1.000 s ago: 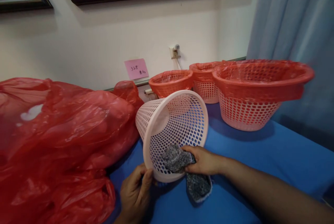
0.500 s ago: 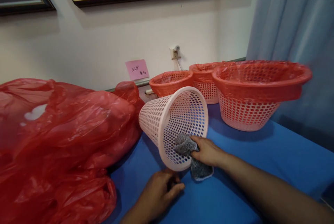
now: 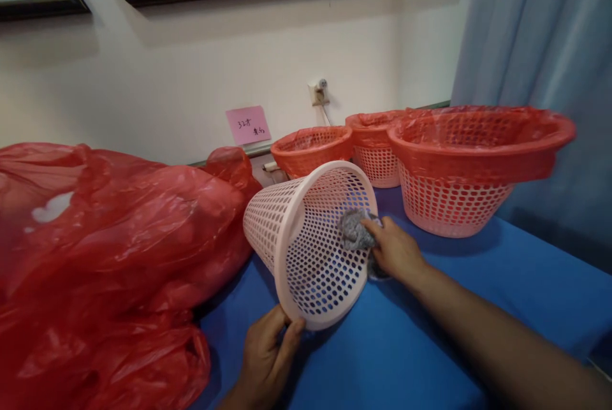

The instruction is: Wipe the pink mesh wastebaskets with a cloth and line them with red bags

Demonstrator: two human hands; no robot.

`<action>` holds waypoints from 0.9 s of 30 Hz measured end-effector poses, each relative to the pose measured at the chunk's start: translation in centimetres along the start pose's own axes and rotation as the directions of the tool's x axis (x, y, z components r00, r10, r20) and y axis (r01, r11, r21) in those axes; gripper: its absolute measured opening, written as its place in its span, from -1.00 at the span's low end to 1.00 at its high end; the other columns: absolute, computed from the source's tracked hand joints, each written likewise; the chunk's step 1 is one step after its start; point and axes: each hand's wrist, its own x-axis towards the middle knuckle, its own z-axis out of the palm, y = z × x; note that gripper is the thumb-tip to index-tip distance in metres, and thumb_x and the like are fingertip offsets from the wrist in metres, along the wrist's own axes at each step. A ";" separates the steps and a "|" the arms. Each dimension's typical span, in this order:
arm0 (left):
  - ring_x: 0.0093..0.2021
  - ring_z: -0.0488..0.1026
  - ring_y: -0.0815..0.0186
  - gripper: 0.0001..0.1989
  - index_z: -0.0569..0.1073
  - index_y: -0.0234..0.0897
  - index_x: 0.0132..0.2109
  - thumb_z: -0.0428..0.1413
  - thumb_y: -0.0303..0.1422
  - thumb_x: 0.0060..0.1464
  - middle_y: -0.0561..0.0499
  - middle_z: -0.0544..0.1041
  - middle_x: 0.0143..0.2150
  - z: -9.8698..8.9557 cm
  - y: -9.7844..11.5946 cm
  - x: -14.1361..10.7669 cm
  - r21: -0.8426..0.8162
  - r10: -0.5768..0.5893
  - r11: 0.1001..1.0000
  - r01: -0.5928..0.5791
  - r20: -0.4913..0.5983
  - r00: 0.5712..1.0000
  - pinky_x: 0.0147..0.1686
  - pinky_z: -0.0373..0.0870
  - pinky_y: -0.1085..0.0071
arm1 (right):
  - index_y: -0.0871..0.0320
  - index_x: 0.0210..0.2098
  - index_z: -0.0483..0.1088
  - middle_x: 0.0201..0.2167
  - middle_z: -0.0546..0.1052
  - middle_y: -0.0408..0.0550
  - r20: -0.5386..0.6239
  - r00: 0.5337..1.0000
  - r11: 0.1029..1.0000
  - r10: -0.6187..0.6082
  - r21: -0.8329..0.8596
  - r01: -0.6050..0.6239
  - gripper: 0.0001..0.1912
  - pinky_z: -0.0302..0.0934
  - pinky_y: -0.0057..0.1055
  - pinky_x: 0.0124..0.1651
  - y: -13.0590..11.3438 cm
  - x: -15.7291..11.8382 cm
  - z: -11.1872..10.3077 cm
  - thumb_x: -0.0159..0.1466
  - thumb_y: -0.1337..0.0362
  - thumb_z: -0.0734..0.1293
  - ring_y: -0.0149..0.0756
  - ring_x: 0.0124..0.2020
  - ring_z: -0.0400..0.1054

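One pale pink mesh basket (image 3: 310, 247) lies tipped on its side over the blue counter (image 3: 421, 340), its open mouth turned toward the wearer and a little to the right; whether it rests fully on the surface cannot be told. Its rim meets the left hand (image 3: 268, 356) at the lower edge, where thumb and fingers pinch it. At the right side of the mouth, the right hand (image 3: 396, 250) grips a bunched grey cloth (image 3: 356, 231), most of it at the inner wall near the rim, with a loose end hanging below the fingers.

The step in hand looks like wiping the inside of the basket. Another pass would call for a steady hold on the rim, with the cloth kept flat to the mesh and the basket turned to offer a fresh stretch.

Beyond it stand a small red basket (image 3: 310, 152), a middle basket (image 3: 375, 158) and a large basket (image 3: 456, 199), with red plastic over their tops. A bulky red bag (image 3: 119, 244) fills the left side.
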 end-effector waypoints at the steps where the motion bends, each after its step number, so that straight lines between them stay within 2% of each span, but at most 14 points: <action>1: -0.51 0.53 0.38 -0.72 0.56 -0.24 -0.29 0.06 -0.30 0.40 0.05 0.60 -0.45 -0.2 0.0 0.0 0.001 -0.012 1.000 0.012 -0.021 1.000 -0.47 0.46 0.57 | -0.03 0.38 0.30 0.00 0.45 0.14 -0.051 0.998 0.999 0.033 -0.025 -0.034 -0.35 0.29 -0.21 -0.04 0.2 0.2 -0.3 0.33 0.45 0.21 -0.05 -0.06 0.46; 2: -0.52 0.52 0.38 -0.71 0.56 -0.25 -0.29 0.07 -0.29 0.39 0.05 0.60 -0.45 -0.4 0.0 0.0 -0.003 -0.028 1.000 0.028 -0.035 0.999 -0.48 0.45 0.56 | -0.02 0.40 0.28 0.00 0.45 0.15 -0.075 0.996 0.999 0.048 -0.016 -0.050 -0.35 0.29 -0.21 -0.04 0.3 0.3 -0.4 0.34 0.44 0.20 -0.05 -0.06 0.45; 4: -0.56 0.47 0.38 -0.66 0.54 -0.26 -0.35 0.07 -0.26 0.39 0.06 0.56 -0.50 -0.6 -0.1 -0.1 -0.029 -0.081 0.996 0.079 -0.051 0.995 -0.51 0.43 0.54 | 0.06 0.39 0.28 0.03 0.46 0.18 -0.034 0.999 0.997 0.032 0.069 -0.029 -0.33 0.29 -0.19 0.00 0.0 0.1 0.1 0.30 0.44 0.25 -0.04 -0.04 0.44; 6: -0.57 0.46 0.38 -0.60 0.51 -0.26 -0.41 0.05 -0.24 0.40 0.06 0.53 -0.55 -0.5 -0.2 -0.2 -0.076 -0.146 0.987 0.143 -0.036 0.989 -0.51 0.42 0.53 | 0.06 0.31 0.37 0.04 0.51 0.11 0.070 0.995 0.981 -0.065 0.187 0.051 -0.34 0.31 -0.23 0.04 -0.7 -0.5 1.3 0.21 0.43 0.34 -0.09 -0.03 0.45; 8: -0.50 0.53 0.34 -0.63 0.56 -0.27 -0.36 0.06 -0.22 0.40 0.03 0.58 -0.50 -0.3 -0.4 -0.2 -0.111 -0.189 0.975 0.193 0.049 0.981 -0.43 0.48 0.51 | 0.04 0.17 0.48 -0.03 0.58 -0.02 0.190 0.961 0.921 -0.199 0.371 0.117 -0.41 0.34 -0.31 0.03 -1.4 -1.2 2.7 0.13 0.43 0.40 -0.17 -0.07 0.48; 10: -0.36 0.63 0.27 -0.74 0.64 -0.25 -0.17 0.13 -0.20 0.35 -0.03 0.69 -0.33 0.2 -0.8 -0.1 -0.106 -0.180 0.972 0.209 0.233 0.956 -0.28 0.58 0.45 | 0.06 0.07 0.50 -0.10 0.62 -0.10 0.287 0.905 0.792 -0.314 0.605 0.084 -0.49 0.37 -0.34 -0.03 -2.1 -1.7 4.0 0.10 0.40 0.42 -0.23 -0.14 0.49; 13: -0.05 0.67 0.15 -0.69 0.63 -0.12 0.11 0.22 -0.22 0.27 -0.07 0.71 0.03 1.2 -1.5 -0.3 -0.019 -0.139 0.985 0.172 0.503 0.853 0.08 0.59 0.25 | 0.11 -0.01 0.48 -0.16 0.61 -0.12 0.354 0.827 0.554 -0.437 0.830 -0.063 -0.56 0.40 -0.32 -0.11 -2.7 -2.1 5.1 0.09 0.33 0.45 -0.24 -0.20 0.48; 14: 0.06 0.64 0.10 -0.65 0.61 -0.08 0.17 0.23 -0.23 0.27 -0.08 0.67 0.14 1.6 -1.7 -0.5 0.008 -0.130 0.989 0.149 0.534 0.835 0.19 0.54 0.17 | 0.11 -0.04 0.48 -0.17 0.61 -0.13 0.355 0.812 0.511 -0.463 0.856 -0.082 -0.57 0.40 -0.32 -0.12 -2.8 -2.2 5.2 0.08 0.32 0.46 -0.24 -0.20 0.48; 16: 0.22 0.56 0.04 -0.63 0.58 -0.05 0.21 0.20 -0.22 0.29 -0.09 0.59 0.27 2.2 -2.0 -0.7 0.034 -0.115 0.993 0.114 0.517 0.848 0.31 0.42 0.06 | 0.11 -0.08 0.48 -0.20 0.61 -0.16 0.351 0.799 0.475 -0.488 0.875 -0.094 -0.60 0.40 -0.33 -0.13 -2.9 -2.2 5.1 0.06 0.32 0.47 -0.24 -0.21 0.48; 19: 0.22 0.57 0.07 -0.67 0.58 -0.08 0.19 0.11 -0.25 0.36 -0.10 0.62 0.22 2.6 -1.8 -0.6 -0.021 -0.060 0.997 0.080 0.478 0.876 0.31 0.43 0.10 | 0.10 -0.11 0.49 -0.23 0.61 -0.18 0.349 0.805 0.517 -0.481 0.854 -0.060 -0.64 0.39 -0.35 -0.14 -2.6 -2.1 4.4 0.07 0.34 0.45 -0.25 -0.23 0.48; 21: 0.05 0.66 0.17 -0.71 0.60 -0.12 0.13 0.05 -0.29 0.40 -0.08 0.71 0.04 2.4 -1.3 -0.3 -0.084 -0.026 0.994 0.073 0.457 0.889 0.17 0.54 0.27 | 0.10 -0.09 0.51 -0.22 0.62 -0.17 0.335 0.818 0.591 -0.468 0.807 0.008 -0.65 0.39 -0.35 -0.12 -2.1 -1.8 3.7 0.10 0.37 0.43 -0.26 -0.22 0.48; 23: -0.19 0.68 0.26 -0.73 0.62 -0.17 0.00 0.01 -0.32 0.42 -0.04 0.72 -0.18 2.0 -0.8 -0.1 -0.111 -0.022 0.991 0.073 0.408 0.913 -0.06 0.60 0.43 | 0.09 -0.03 0.52 -0.15 0.62 -0.13 0.300 0.841 0.696 -0.449 0.708 0.120 -0.59 0.38 -0.32 -0.02 -1.4 -1.3 3.0 0.11 0.41 0.40 -0.23 -0.14 0.49; 25: -0.35 0.62 0.31 -0.74 0.61 -0.20 -0.17 0.03 -0.31 0.41 0.01 0.65 -0.35 1.3 -0.7 -0.2 -0.088 -0.050 0.993 0.083 0.318 0.947 -0.23 0.58 0.49 | 0.07 0.10 0.51 -0.06 0.58 -0.06 0.245 0.892 0.823 -0.379 0.530 0.204 -0.46 0.34 -0.27 0.09 -0.4 -0.7 2.1 0.11 0.45 0.38 -0.18 -0.05 0.47; 27: -0.43 0.56 0.32 -0.71 0.56 -0.22 -0.28 0.04 -0.29 0.41 0.04 0.56 -0.45 0.7 -0.9 -0.6 -0.056 -0.079 0.994 0.092 0.198 0.977 -0.29 0.55 0.48 | 0.05 0.24 0.45 0.01 0.51 0.02 0.114 0.966 0.931 -0.232 0.313 0.187 -0.35 0.31 -0.23 0.12 0.8 0.0 1.0 0.15 0.46 0.34 -0.14 -0.01 0.45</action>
